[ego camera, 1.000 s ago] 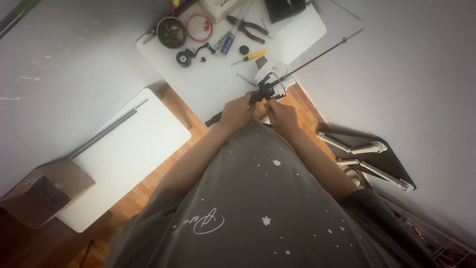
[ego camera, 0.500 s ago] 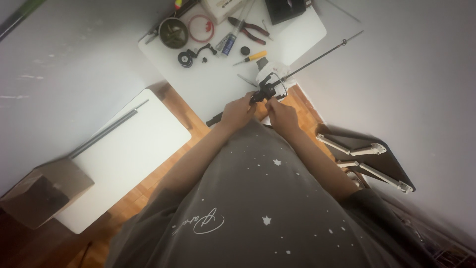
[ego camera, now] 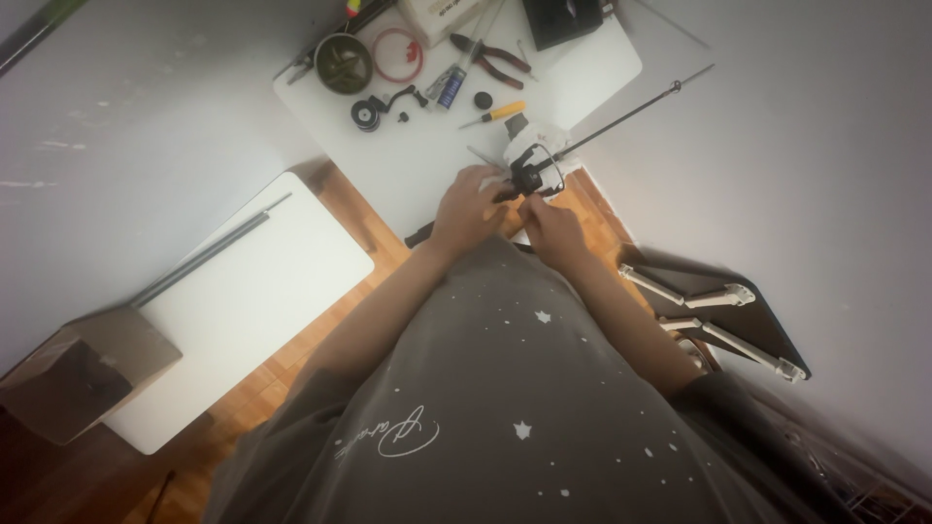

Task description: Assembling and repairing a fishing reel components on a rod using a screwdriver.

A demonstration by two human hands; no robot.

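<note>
Fishing rod (ego camera: 621, 118) with a small black reel (ego camera: 529, 178) is sitting at the near edge of the white table (ego camera: 427, 175), held just off it. Left hand (ego camera: 468, 209) is wrapping closed around the grip below the reel; right hand (ego camera: 551, 225) is pinching at the reel, exact finger contact unclear. Long axis is running diagonally, thin tip pointing up-right past the table edge, butt toward the left hand. Likely light, stiff at the handle, whippy and fragile at the tip; best held at the grip. Pliers (ego camera: 495, 53) and screwdriver (ego camera: 493, 114) are lying well beyond.
</note>
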